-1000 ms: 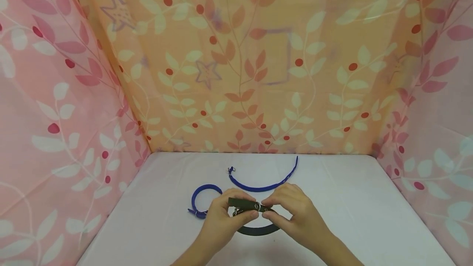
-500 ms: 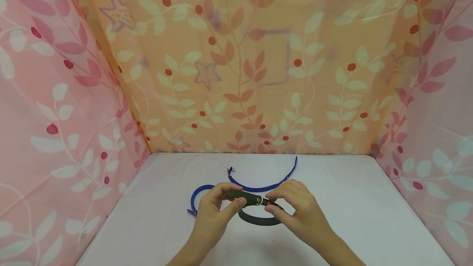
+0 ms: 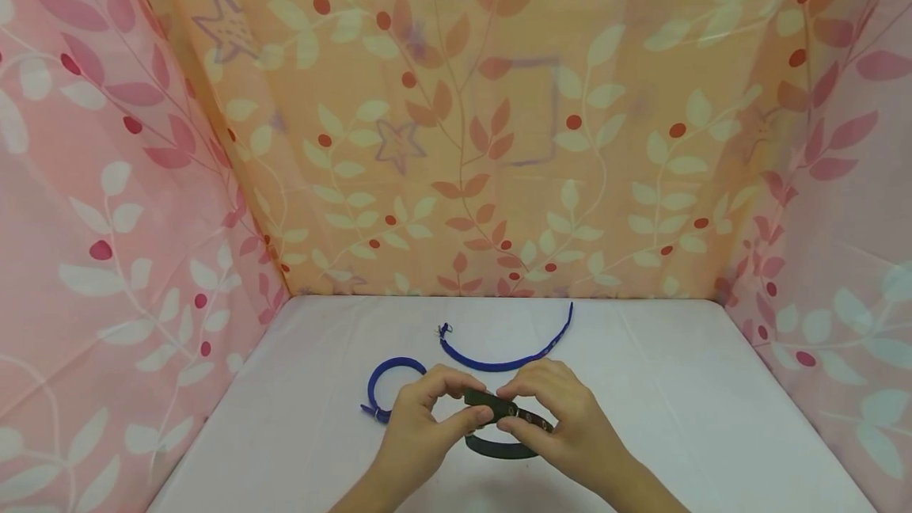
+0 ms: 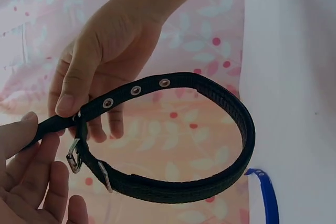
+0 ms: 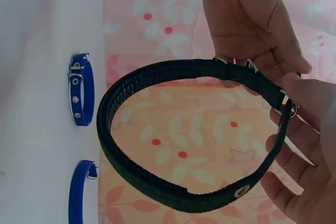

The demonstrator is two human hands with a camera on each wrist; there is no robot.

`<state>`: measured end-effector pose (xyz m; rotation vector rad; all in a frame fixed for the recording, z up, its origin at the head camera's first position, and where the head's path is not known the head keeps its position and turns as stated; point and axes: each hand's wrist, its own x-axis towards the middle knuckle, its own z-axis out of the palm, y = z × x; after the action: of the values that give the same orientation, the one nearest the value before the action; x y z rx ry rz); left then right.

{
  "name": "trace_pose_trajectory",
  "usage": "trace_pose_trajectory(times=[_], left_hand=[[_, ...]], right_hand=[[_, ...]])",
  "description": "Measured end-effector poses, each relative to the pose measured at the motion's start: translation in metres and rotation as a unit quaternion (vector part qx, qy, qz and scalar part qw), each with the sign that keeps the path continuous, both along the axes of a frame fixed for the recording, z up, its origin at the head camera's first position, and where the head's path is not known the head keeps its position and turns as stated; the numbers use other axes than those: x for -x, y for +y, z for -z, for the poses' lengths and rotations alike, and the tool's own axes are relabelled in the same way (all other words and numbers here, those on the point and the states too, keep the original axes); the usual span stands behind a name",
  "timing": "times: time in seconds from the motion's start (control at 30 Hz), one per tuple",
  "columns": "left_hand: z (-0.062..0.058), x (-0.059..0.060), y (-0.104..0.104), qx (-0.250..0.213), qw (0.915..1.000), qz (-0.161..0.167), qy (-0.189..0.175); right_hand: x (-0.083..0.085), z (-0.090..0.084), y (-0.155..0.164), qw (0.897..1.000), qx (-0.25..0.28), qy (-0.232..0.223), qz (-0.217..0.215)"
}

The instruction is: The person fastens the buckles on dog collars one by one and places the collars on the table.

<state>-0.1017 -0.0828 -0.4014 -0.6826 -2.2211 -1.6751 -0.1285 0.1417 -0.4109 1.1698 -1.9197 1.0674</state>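
Note:
A dark green-black buckle collar (image 4: 173, 195) is curved into a loop between both hands, in front of the person in the head view. My left hand (image 3: 427, 418) pinches the collar's tail end between thumb and fingers. On the other side, my right hand (image 3: 566, 414) pinches the strap close to the metal fittings, thumb on the band. Metal eyelets (image 4: 136, 91) line the strap on the right hand's side. A metal buckle (image 4: 73, 156) and a D-ring (image 4: 106, 177) show on the lower part of the loop in the left wrist view.
On the white table (image 3: 285, 434), a closed blue collar (image 3: 375, 386) lies left of the hands. Behind them, an unfastened blue collar (image 3: 492, 366) lies in an open curve. Flowered curtains (image 3: 456, 180) stand at the back and both sides.
The left hand moved left and up with the collar's tail, then back right and down. The collar rose and came lower again, and more eyelets now show beside the right hand.

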Motion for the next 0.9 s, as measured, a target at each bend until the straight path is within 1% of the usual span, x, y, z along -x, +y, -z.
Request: trace_pose_trajectory(times=[0.1, 0.27, 0.43, 0.5, 0.6, 0.73, 0.9], left_hand=[[-0.003, -0.001, -0.001, -0.002, 1.0000, -0.007, 0.006], [-0.009, -0.001, -0.006, -0.007, 0.9996, -0.026, 0.004], [-0.013, -0.001, -0.009, -0.028, 0.9988, -0.040, -0.001], [-0.013, -0.001, -0.010, -0.042, 0.9983, -0.039, 0.000], [-0.013, -0.001, -0.011, -0.055, 0.9977, -0.038, -0.010], [-0.013, -0.001, -0.010, -0.046, 0.9981, -0.033, -0.025], [-0.009, 0.000, -0.006, -0.015, 0.9995, -0.024, -0.013]], right_hand=[[0.000, -0.001, 0.001, 1.000, -0.006, 0.003, 0.005], [0.001, -0.004, 0.004, 1.000, -0.014, 0.000, 0.020], [0.004, -0.004, 0.007, 1.000, -0.016, 0.005, 0.026], [0.005, -0.004, 0.007, 0.999, -0.019, 0.007, 0.027], [0.005, -0.003, 0.008, 0.999, -0.030, 0.001, 0.034], [0.005, -0.002, 0.008, 0.998, -0.041, -0.001, 0.038], [0.005, -0.003, 0.006, 0.999, -0.028, 0.019, 0.025]])
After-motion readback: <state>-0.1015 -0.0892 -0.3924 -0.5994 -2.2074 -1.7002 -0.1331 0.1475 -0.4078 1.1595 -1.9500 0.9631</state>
